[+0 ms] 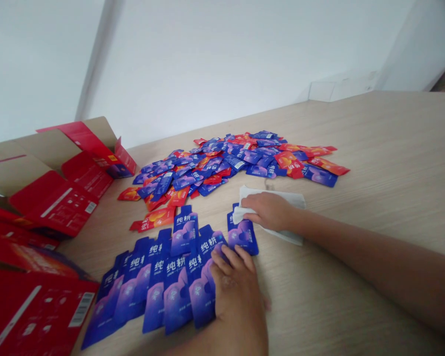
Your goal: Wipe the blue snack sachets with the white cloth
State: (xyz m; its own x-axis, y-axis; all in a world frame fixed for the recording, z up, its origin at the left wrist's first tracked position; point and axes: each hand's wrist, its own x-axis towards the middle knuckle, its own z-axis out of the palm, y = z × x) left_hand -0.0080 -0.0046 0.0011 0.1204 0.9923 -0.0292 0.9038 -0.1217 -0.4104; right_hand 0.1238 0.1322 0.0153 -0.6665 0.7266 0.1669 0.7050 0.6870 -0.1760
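My left hand (pixel 235 282) lies on the right end of a row of overlapping blue pouches (pixel 177 294), its fingers apart and resting on a pouch. A white cloth (pixel 291 200) is gripped in my right hand (pixel 269 211), whose fingers press it at the top of a single blue pouch (pixel 244 237). That pouch lies flat on the table, just beyond my left fingertips. Another blue pouch (pixel 184 232) lies across the upper edge of the row.
Behind the row spreads a pile of blue and red-orange pouches (pixel 215 165). Open red cartons (pixel 55 202) stand along the left side of the wooden table (pixel 374 158). A white wall (pixel 226 64) rises behind, with a small white box (pixel 322 91) at its foot.
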